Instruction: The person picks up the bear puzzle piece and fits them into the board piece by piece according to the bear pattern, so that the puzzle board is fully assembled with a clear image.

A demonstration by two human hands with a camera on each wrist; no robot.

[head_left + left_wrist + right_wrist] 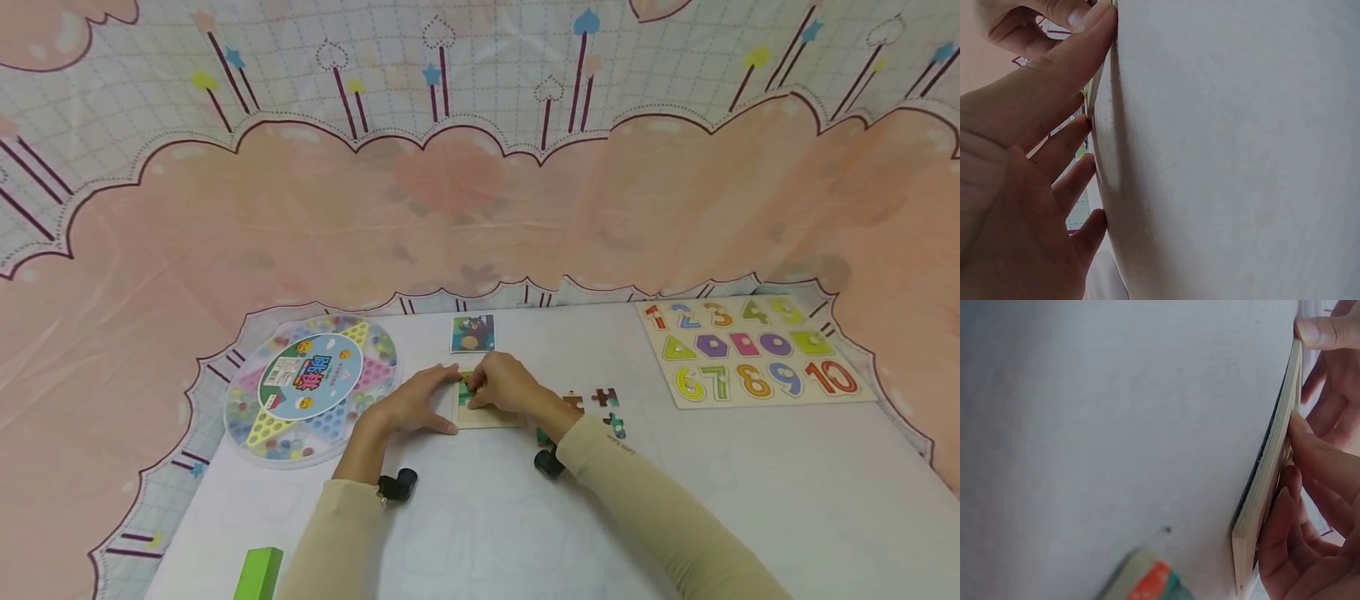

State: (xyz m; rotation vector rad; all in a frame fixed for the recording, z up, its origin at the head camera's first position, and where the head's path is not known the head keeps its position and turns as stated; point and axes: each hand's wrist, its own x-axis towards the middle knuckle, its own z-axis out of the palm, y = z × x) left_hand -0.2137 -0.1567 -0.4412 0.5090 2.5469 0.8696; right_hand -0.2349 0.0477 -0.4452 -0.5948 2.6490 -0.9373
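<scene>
A small wooden puzzle board (489, 419) lies flat on the white table between the hands. The left hand (408, 403) rests at its left side with fingers spread, thumb by the near corner and forefinger by the far one. Over the board, the right hand (507, 387) bends its thumb and fingers round a green puzzle piece (466, 388) at the left part. Its fingers partly cover the piece. In the right wrist view, the board's edge (1264, 472) shows beside the right thumb and curled fingers.
Several loose jigsaw pieces (604, 397) lie right of the board, some behind the right forearm. A bear picture card (472, 334) lies beyond it. A round Chinese checkers set (311, 390) sits left, a number puzzle (757, 352) right, a green block (258, 573) at the near left.
</scene>
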